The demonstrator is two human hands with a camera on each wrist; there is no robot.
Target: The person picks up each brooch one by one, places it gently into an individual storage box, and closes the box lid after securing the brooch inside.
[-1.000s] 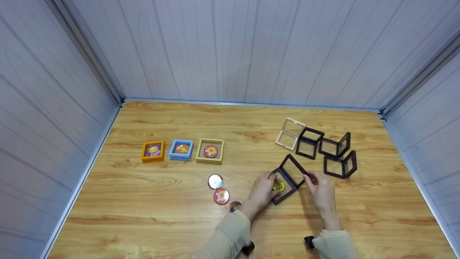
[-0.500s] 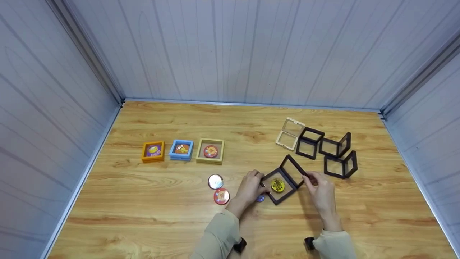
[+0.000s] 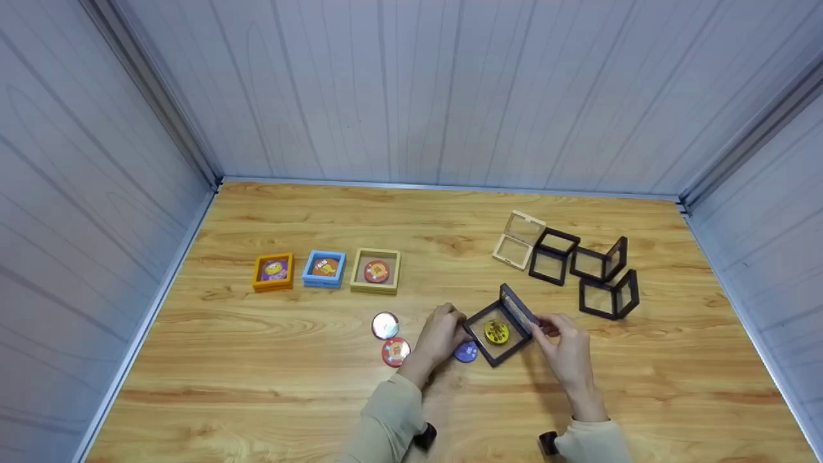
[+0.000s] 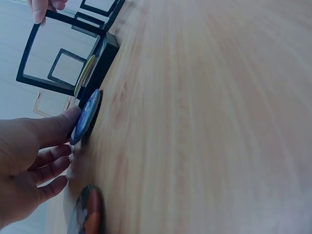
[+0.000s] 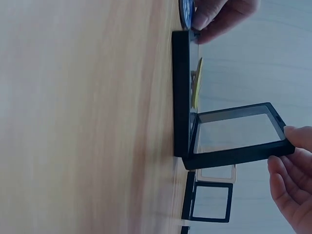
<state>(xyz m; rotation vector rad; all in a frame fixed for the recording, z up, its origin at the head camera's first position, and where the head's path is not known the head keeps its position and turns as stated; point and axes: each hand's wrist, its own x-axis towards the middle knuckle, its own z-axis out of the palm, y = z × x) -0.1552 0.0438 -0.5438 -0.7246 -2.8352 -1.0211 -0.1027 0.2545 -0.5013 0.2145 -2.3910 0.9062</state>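
A black hinged display frame (image 3: 508,350) lies on the table with its lid (image 3: 516,310) raised at an angle. Inside the base sits a round yellow badge (image 3: 497,332). My right hand (image 3: 566,347) pinches the lid's free edge between thumb and fingers. At the frame's left corner my left hand (image 3: 438,337) pinches the base's edge, with the remaining fingers loosely bent in the left wrist view. Close beside that hand and the frame lies a blue-purple badge (image 3: 466,351). An orange and dark badge (image 4: 88,214) shows only in the left wrist view.
A silvery badge (image 3: 385,326) and a red badge (image 3: 395,352) lie left of my left hand. Orange (image 3: 273,272), blue (image 3: 324,269) and beige (image 3: 375,271) frames with badges stand farther left. Several opened frames, one a cream frame (image 3: 519,239), sit back right. Panels wall the table.
My left hand has drawn back from the yellow badge to the frame's left corner, uncovering the blue-purple badge. My right hand has tilted the lid nearer the base.
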